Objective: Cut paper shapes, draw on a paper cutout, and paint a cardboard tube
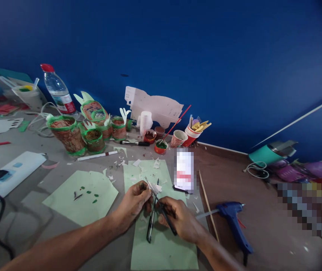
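Observation:
My left hand (138, 197) is closed in a pinch over the light green sheet (166, 252), with a small white paper piece (157, 188) at its fingertips. In my right hand (178, 214) is a slim black-handled tool (168, 219) with a thin metal tip. Its tip slants up and left past the paper piece; whether it is a craft knife or something else, I cannot tell. Between my hands a black pen (150, 226) lies on the sheet. Just beyond the right hand rests a lit phone (184, 169).
Another green sheet (73, 214) bears dark green bits. Painted pots (67, 137), a water bottle (61, 92), paint cups (161, 146) and a red cup (190, 139) of plastic cutlery stand along the back. A blue glue gun (234, 222) lies right, beside a wooden stick (208, 207).

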Motion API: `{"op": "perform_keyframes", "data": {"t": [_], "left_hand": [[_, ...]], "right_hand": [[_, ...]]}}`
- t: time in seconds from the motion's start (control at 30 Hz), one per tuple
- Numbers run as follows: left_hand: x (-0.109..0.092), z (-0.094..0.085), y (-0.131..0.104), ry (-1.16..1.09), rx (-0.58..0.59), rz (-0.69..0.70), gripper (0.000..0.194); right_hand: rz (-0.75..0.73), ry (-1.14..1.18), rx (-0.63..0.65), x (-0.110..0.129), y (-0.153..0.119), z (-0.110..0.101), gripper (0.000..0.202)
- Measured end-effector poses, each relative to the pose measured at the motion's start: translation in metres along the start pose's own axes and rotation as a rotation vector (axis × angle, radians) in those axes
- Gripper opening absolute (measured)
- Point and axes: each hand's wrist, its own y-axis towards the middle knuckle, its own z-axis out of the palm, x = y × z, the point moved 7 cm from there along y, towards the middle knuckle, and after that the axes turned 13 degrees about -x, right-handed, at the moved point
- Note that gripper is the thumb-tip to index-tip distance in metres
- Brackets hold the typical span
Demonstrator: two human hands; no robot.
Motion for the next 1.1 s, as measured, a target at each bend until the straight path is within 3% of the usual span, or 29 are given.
{"op": "perform_keyframes", "data": {"t": [0.43, 1.1], "left_hand": [[-0.0023, 0.0003, -0.0036, -0.037, 0.029, -0.027, 0.031], [-0.0005, -0.0007, -0.0015, -0.046, 0.024, -0.017, 0.032]], "right_hand": [[-0.052, -0.106, -0.028, -0.0019, -0.0016, -0.0005, 0.005], [-0.069, -0.167, -0.062, 0.0004, -0.0009, -0.0025, 0.005]]}}
